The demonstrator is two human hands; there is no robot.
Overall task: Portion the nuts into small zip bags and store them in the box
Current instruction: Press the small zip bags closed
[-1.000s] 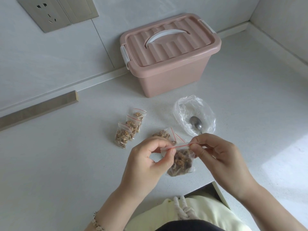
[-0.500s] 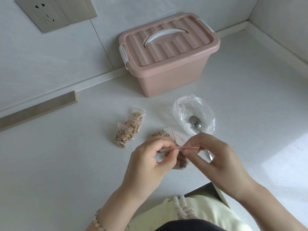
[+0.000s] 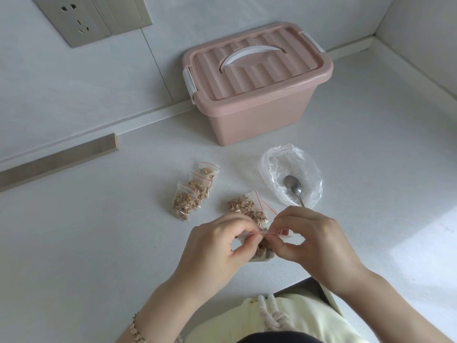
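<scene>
Left hand (image 3: 217, 246), right hand (image 3: 311, 241) each pinch red seal strip of nut-filled zip bag (image 3: 265, 253); bag between them, over worktop (image 3: 99, 243). Pink box (image 3: 257, 115) at 12 o'clock from hands, lid on.

both hands meet on the near side of the pink box (image 3: 259, 115), well apart from it. the left hand (image 3: 217, 246) curls thumb and forefinger in a pinch on the red-lined top of a small zip bag (image 3: 265, 253). the right hand (image 3: 314, 241) pinches the same strip just beside it, fingers bent, knuckles up. both forearms angle inward toward the box, with a beaded bracelet (image 3: 134, 330) on the left wrist.
</scene>
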